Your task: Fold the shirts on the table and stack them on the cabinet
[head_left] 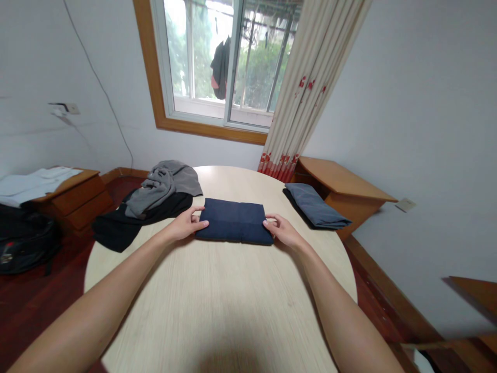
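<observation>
A navy blue garment [235, 221], folded into a flat rectangle, is in the middle of the round table [217, 290]. My left hand [185, 224] grips its left edge, thumb on top and fingers at the side. At the opposite edge, my right hand [284, 230] pinches the cloth in the same way. Whether the garment rests on the table or is slightly lifted, I cannot tell. What kind of garment it is does not show.
Crumpled grey clothing [173, 181] lies over black clothing [116, 228] at the table's left, partly hanging past the edge. Folded grey-blue and black clothes [316, 204] lie at the right edge. Behind them stands a wooden desk [341, 181]; a curtain [306, 77] hangs beside the window.
</observation>
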`<state>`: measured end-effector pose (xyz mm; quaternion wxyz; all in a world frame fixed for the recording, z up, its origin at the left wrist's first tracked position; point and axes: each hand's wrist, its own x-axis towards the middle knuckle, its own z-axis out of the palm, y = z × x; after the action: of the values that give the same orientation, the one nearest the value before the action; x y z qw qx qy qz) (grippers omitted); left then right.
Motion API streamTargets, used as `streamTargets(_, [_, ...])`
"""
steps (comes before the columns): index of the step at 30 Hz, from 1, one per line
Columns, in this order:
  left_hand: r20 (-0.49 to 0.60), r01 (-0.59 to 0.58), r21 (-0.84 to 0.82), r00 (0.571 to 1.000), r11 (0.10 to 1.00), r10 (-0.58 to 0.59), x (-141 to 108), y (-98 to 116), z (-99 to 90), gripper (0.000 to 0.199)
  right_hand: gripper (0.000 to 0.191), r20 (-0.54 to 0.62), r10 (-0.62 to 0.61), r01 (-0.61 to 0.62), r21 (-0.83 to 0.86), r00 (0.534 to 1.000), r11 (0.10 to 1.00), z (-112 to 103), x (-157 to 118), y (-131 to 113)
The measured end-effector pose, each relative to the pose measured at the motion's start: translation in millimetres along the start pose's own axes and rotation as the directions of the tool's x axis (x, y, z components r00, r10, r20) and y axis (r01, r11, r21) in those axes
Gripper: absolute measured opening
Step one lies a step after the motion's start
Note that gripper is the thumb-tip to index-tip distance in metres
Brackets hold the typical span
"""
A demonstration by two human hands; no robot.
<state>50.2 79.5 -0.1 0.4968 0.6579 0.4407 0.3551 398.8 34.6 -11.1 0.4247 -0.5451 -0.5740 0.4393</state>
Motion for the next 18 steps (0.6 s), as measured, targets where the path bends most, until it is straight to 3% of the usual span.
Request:
streamTargets(4, [0.059,-0.029,0.158,0.998,0.987,0.02,-11,5,-5.5,0.073,0.06,0.109,-0.011,0.019,-0.07,0.994,0.997,-5,-9,-3])
streamTargets(13, [0.062,-0.091,0.356,0.995,0.93,0.074,-11,12,-8.1,0.044,0.042,0.062,-0.067,0.078,-0.202,0.996,0.976,-9,-5,-5])
streamTargets(15, [0.089,-0.11,0.38,0.993,0.919,0.082,-12,11,-9.2,0.048,0.042,0.068,-0.07,0.084,-0.225,0.995,0.971,-9,-7,-6])
streamTargets(18, [0.187,-0.114,0.368,0.981,0.923,0.046,-15,11,-10.1,0.072,0.049,0.13,-0.033,0.059,-0.199,0.991,0.978,-9,-11,-7])
